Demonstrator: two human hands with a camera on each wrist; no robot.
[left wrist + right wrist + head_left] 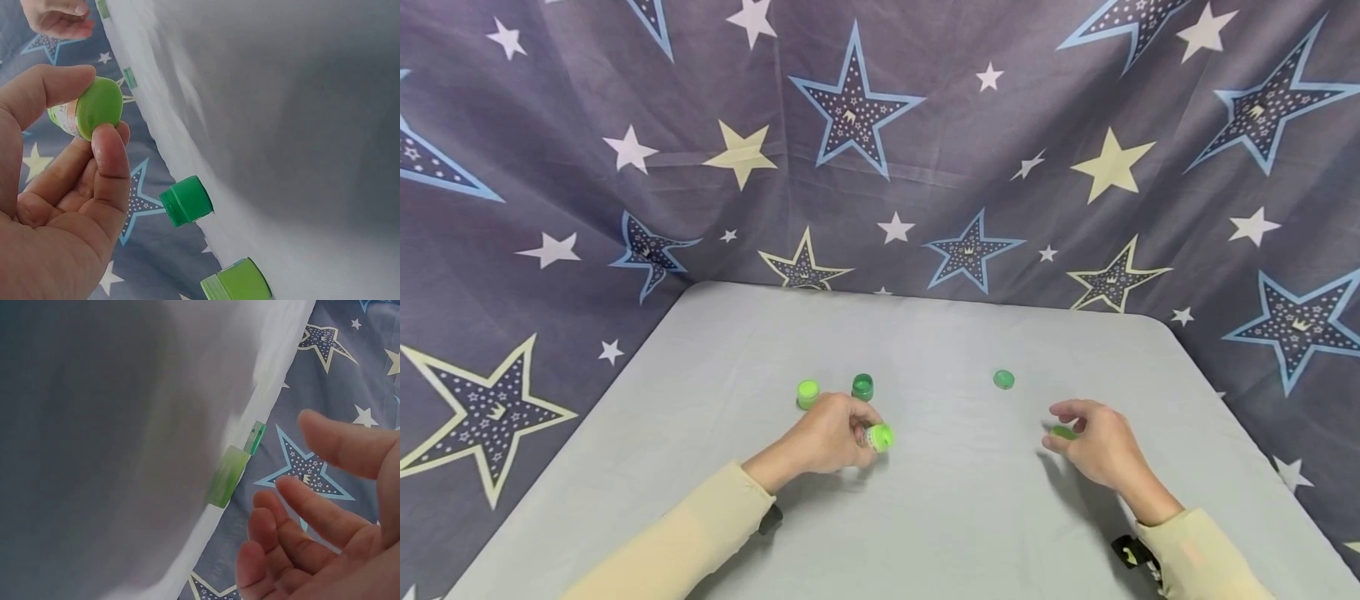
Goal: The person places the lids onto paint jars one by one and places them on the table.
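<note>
My left hand (pixel 838 431) holds a small lime-green jar (pixel 103 107) between thumb and fingers, tilted and raised off the table. A pale printed label wraps part of the jar's side. My right hand (pixel 1097 442) hovers over a flat lime-green lid (pixel 1063 432) with thumb and fingers spread apart. In the right wrist view, that hand stands apart from the lid, with nothing between its fingers. Behind my left hand stand a dark green jar (pixel 862 386) and another lime-green jar (pixel 808 393), both upright.
A flat dark green lid (pixel 1003 379) lies farther back on the table, right of centre. The table (pixel 955 517) has a pale grey cover. Star-patterned dark cloth (pixel 925 183) hangs along its back and sides.
</note>
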